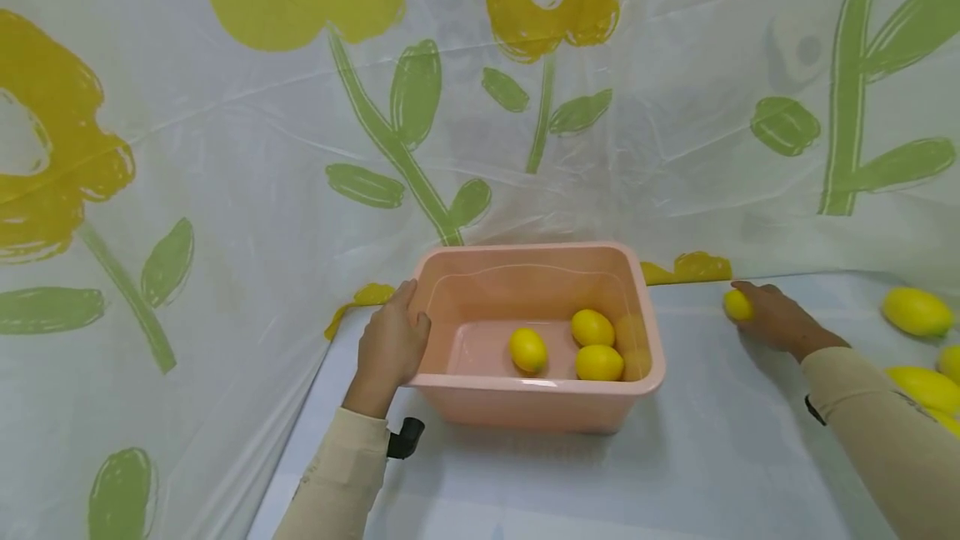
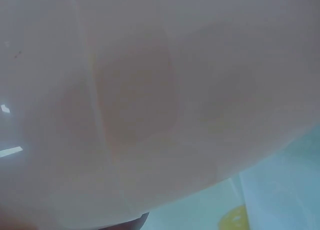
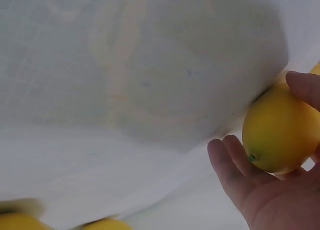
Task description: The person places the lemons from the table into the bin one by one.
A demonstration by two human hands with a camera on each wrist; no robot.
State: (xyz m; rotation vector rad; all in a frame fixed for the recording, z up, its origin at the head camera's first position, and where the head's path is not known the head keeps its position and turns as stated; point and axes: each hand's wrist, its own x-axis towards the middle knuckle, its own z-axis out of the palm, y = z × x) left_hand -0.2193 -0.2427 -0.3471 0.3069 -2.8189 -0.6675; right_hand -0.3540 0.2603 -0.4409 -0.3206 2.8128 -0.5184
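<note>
A pink plastic basin [image 1: 525, 407] stands on the white-covered table with three lemons inside, one lemon [image 1: 528, 350] apart from the other two near the right wall. My left hand [image 1: 392, 344] grips the basin's left rim. Close up, the basin wall [image 2: 140, 99] fills most of the left wrist view. Off to the right of the basin, my right hand [image 1: 780, 321] holds a lemon [image 1: 738, 305]. In the right wrist view, thumb and fingers lie around this yellow lemon [image 3: 282, 130], whose greenish stem end shows.
Several more lemons lie at the table's right side, among them one lemon [image 1: 917, 312] farther back and another lemon [image 1: 926, 390] beside my right forearm. Behind the table hangs a white curtain [image 1: 675, 148] with yellow flowers and green leaves.
</note>
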